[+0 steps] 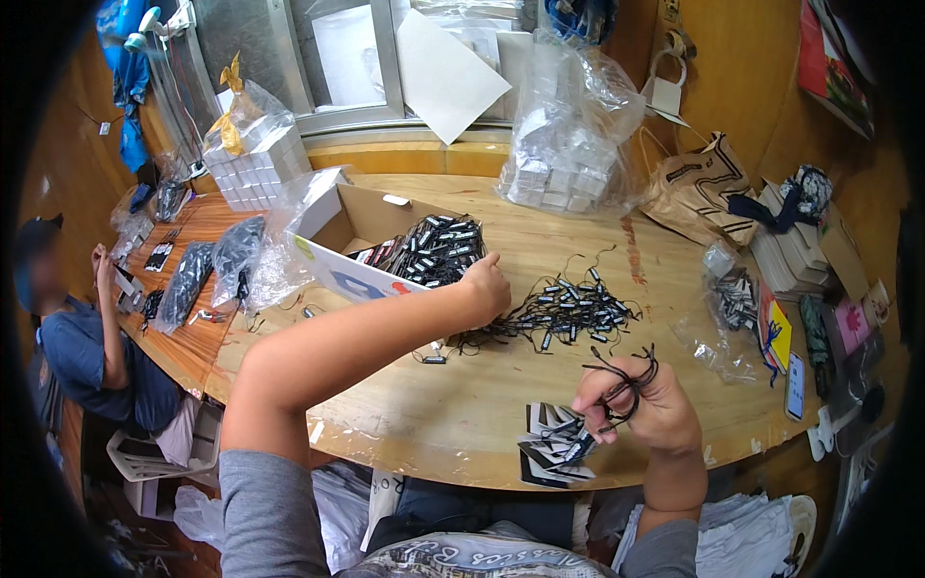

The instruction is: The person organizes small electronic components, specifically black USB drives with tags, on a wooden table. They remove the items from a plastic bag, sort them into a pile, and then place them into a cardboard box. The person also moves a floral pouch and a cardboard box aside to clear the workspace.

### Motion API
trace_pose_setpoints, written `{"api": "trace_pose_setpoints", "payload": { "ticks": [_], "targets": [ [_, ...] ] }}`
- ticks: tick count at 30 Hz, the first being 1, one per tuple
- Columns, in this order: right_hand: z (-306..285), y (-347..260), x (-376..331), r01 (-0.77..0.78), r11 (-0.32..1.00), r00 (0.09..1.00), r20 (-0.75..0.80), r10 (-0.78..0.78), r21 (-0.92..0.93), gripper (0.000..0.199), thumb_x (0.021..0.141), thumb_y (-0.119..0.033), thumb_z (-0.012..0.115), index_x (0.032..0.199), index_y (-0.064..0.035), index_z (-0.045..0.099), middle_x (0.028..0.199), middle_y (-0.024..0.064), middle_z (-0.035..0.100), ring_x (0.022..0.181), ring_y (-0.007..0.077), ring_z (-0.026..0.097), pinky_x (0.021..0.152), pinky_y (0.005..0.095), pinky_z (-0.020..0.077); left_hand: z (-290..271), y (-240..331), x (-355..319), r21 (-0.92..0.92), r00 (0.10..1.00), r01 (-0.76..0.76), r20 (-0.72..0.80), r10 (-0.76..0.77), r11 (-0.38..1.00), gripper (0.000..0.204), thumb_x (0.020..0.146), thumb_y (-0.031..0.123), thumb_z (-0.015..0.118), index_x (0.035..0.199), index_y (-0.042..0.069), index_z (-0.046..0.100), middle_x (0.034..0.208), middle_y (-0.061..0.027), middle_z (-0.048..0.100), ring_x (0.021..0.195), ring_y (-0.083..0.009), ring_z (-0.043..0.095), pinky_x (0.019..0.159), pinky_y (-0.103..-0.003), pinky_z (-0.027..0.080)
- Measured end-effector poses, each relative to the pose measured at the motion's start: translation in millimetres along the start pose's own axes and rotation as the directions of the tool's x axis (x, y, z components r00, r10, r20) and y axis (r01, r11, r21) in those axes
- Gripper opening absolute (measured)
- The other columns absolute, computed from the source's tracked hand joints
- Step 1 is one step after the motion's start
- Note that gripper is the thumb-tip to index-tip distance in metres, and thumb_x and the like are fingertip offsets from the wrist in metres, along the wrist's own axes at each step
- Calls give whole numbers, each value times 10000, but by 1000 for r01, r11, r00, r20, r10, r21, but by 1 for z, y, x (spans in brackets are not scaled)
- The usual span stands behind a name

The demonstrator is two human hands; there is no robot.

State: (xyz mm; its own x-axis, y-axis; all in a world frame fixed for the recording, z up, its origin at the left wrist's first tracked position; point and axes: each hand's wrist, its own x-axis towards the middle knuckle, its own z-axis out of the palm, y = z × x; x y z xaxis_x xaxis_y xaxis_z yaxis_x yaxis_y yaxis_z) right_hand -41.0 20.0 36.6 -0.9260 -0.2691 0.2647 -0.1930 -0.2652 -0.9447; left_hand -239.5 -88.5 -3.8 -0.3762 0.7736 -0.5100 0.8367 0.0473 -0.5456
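My right hand [650, 403] is closed around several looped black cords [626, 378] above the table's front edge. A small black tag with white marking [578, 448] shows just below its fingers, over a fanned stack of black-and-white cards [547, 433]. My left arm reaches across to the box's right end, where my left hand [485, 287] is bent with its fingers mostly hidden. Beside that hand, a white cardboard box [332, 214] holds a heap of black corded tags [443, 249]. More such tags lie in a loose pile [578, 310] on the wooden table, right of my left hand.
Plastic-wrapped white boxes [252, 164] and a large clear bag of white boxes [564, 144] stand at the back. On the right are a brown paper bag [699, 188] and a phone [795, 385]. Another person [82, 347] sits at the left, near dark plastic-wrapped packs [188, 286].
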Motion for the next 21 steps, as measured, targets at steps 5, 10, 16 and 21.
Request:
{"api": "trace_pose_setpoints", "payload": {
  "ticks": [5,10,16,21],
  "targets": [
    [-5,-6,5,-86,977,989,102,108,-196,293,830,26,352,1010,-151,501,845,70,548,567,53,413,463,172,352,3,-6,-2,19,987,-62,-149,65,998,109,719,183,502,758,171,603,811,6,591,837,-174,546,807,-329,301],
    [-1,1,6,7,992,996,87,4,-128,273,826,36,336,1009,-103,483,856,72,541,588,62,411,514,173,355,17,-13,1,71,947,-45,-313,65,996,125,732,171,470,732,161,594,779,10,589,835,-156,545,792,-322,327],
    [-1,3,5,-11,998,999,-35,9,-69,194,846,2,316,959,-26,470,837,78,537,577,65,399,520,174,342,20,-14,8,-66,942,-71,-332,45,995,135,748,178,450,736,122,572,760,1,587,788,-167,552,736,-312,354],
    [-5,5,9,-23,999,995,-97,19,-45,178,866,-71,321,885,5,480,791,65,521,556,61,376,507,170,320,12,-19,2,-184,972,-71,-233,27,980,157,750,197,462,832,120,572,801,-18,593,806,-178,555,797,-334,328]
  ]
}}
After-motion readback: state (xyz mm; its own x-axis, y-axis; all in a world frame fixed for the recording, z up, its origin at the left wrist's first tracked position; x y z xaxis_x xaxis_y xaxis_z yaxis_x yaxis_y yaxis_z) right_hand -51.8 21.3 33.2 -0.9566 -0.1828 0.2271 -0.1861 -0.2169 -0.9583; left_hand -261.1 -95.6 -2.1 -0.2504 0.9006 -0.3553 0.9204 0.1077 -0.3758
